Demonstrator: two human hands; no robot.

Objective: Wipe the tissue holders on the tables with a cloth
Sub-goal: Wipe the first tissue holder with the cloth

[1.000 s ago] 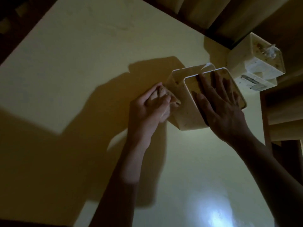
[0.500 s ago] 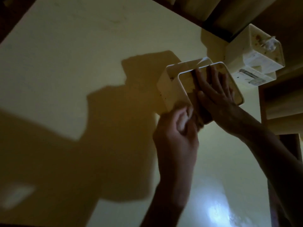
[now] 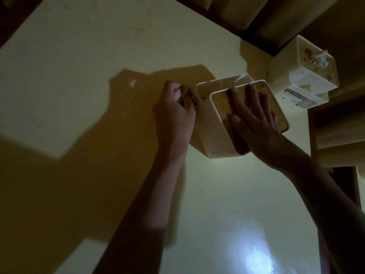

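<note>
A cream box-shaped tissue holder (image 3: 216,133) stands tilted on the pale yellow table (image 3: 79,56), its brown lid facing up. My right hand (image 3: 250,117) lies flat on that lid with fingers spread, steadying the holder. My left hand (image 3: 175,113) grips a small bunched cloth (image 3: 182,93) and presses it against the holder's left side wall. Most of the cloth is hidden inside the fist.
A second cream tissue holder (image 3: 308,76), stained and with a tuft of tissue on top, sits at the table's far right corner on a flat white box. Dark wooden bench slats run behind the table and along its right side. A lamp glare shines on the near tabletop.
My left hand swept from the holder's near bottom corner up along its left wall to the far left edge. My right hand stayed flat on the lid.
</note>
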